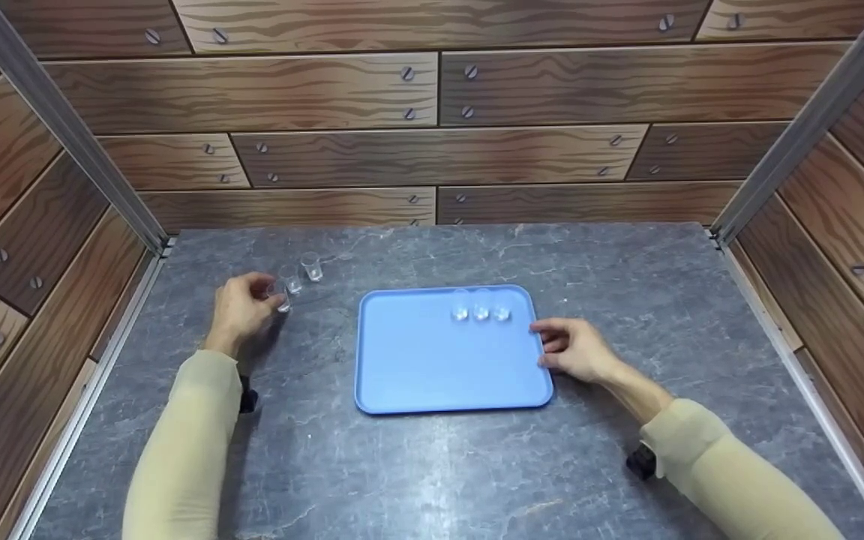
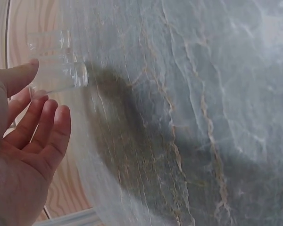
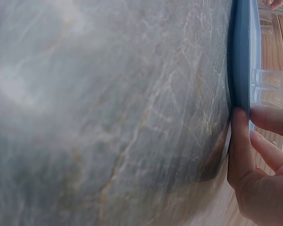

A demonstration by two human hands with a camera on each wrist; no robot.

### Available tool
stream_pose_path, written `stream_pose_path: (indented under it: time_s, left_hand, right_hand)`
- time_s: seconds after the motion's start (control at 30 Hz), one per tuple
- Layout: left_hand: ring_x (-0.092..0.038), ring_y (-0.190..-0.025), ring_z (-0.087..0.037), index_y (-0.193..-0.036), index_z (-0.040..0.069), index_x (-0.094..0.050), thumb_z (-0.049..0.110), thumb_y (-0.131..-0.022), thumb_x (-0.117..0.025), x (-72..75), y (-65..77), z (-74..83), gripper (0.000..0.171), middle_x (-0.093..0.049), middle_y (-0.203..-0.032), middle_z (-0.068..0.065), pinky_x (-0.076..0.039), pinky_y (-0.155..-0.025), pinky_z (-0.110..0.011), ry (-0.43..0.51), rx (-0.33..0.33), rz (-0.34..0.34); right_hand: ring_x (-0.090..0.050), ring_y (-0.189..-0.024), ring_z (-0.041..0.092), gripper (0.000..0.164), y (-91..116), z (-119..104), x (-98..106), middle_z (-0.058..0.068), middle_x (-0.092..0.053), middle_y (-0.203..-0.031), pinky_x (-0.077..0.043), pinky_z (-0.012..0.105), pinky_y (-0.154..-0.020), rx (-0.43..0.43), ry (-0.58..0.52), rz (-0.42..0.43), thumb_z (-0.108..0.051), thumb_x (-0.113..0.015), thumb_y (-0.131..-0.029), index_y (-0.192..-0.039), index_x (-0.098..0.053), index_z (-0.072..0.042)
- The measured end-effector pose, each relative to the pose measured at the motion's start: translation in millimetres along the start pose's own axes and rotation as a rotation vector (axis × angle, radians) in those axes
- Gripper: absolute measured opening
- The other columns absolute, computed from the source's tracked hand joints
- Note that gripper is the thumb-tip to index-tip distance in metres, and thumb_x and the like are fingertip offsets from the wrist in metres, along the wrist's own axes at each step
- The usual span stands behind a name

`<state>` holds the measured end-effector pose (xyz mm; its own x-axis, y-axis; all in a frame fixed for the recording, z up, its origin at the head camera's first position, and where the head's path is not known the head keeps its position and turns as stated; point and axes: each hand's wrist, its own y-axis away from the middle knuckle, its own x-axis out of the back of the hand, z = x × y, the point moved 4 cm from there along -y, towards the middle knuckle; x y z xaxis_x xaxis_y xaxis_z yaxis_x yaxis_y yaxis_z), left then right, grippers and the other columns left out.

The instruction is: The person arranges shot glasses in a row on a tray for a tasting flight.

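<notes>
At the left, my left hand point(image 1: 241, 306) pinches a small clear shot glass point(image 1: 281, 298) between thumb and fingers. The same shot glass point(image 2: 61, 77) stands upright at the fingertips in the left wrist view. Just behind it are a second glass point(image 1: 294, 284) and a third glass point(image 1: 313, 268), in a slanting row on the table. My right hand point(image 1: 578, 349) holds the right rim of a blue tray point(image 1: 432, 360), with thumb and fingers on either side of the edge in the right wrist view. Three clear glasses point(image 1: 481, 312) stand side by side near the tray's back right corner.
Both the tray and the loose glasses are on a grey marbled tabletop point(image 1: 432, 465). Wood-patterned walls point(image 1: 432, 90) enclose the back and sides, with metal rails point(image 1: 766, 292) along the side edges.
</notes>
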<state>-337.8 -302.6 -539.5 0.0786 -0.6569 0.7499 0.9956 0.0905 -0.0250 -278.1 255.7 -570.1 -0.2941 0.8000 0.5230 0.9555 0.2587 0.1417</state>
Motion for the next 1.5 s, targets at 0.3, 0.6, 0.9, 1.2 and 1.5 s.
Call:
stream_pose_path:
  time_s: [0.3, 0.6, 0.9, 1.2, 1.5]
  left_hand:
    - [-0.077, -0.116, -0.041, -0.137, -0.004, -0.074, 0.016, -0.1, -0.081, -3.7, 5.6, 11.1, 0.042, -0.079, -0.126, -0.026, -0.062, -0.105, -0.056, 0.018, -0.057, -0.006]
    - [-0.078, -0.116, -0.04, -0.137, -0.005, -0.074, 0.016, -0.101, -0.081, -15.2, 8.0, 27.7, 0.042, -0.078, -0.128, -0.026, -0.064, -0.106, -0.055, 0.067, -0.096, -0.043]
    - [-0.076, -0.12, -0.04, -0.141, -0.003, -0.072, 0.017, -0.103, -0.08, -27.2, 10.1, 52.8, 0.044, -0.077, -0.132, -0.026, -0.063, -0.109, -0.056, 0.081, -0.128, -0.108]
    - [-0.077, -0.12, -0.04, -0.137, -0.003, -0.074, 0.017, -0.102, -0.082, -46.4, 8.9, 86.6, 0.041, -0.078, -0.132, -0.026, -0.064, -0.107, -0.056, 0.06, -0.226, -0.155]
    - [-0.08, -0.116, -0.039, -0.131, -0.002, -0.077, 0.019, -0.097, -0.085, -69.8, 8.1, 128.9, 0.041, -0.082, -0.126, -0.023, -0.064, -0.109, -0.055, 0.043, -0.352, -0.172]
  right_hand:
    - [-0.075, -0.105, 0.028, 0.057, -0.2, 0.1, -0.6, 0.028, -0.075, -0.12, -0.061, 0.016, -0.077, -0.006, -0.008, 0.0, 0.011, -0.083, -0.087, -0.143, -0.069, 0.01]
    - [-0.076, -0.105, 0.03, 0.058, -0.5, 1.7, -1.2, 0.028, -0.074, -0.119, -0.06, 0.015, -0.077, 0.007, -0.015, -0.004, 0.011, -0.083, -0.087, -0.143, -0.068, 0.012]
    - [-0.074, -0.1, 0.023, 0.059, 1.9, -0.1, -2.1, 0.026, -0.072, -0.118, -0.061, 0.016, -0.073, 0.001, -0.052, -0.007, 0.011, -0.083, -0.086, -0.143, -0.067, 0.013]
    - [-0.076, -0.102, 0.028, 0.059, 1.0, -1.7, -1.4, 0.028, -0.074, -0.117, -0.06, 0.015, -0.075, 0.02, -0.025, 0.003, 0.01, -0.084, -0.085, -0.142, -0.068, 0.013]
    - [-0.077, -0.105, 0.033, 0.059, 0.9, -1.8, -2.2, 0.03, -0.074, -0.119, -0.061, 0.016, -0.075, 0.015, -0.025, -0.001, 0.01, -0.083, -0.086, -0.143, -0.068, 0.012]
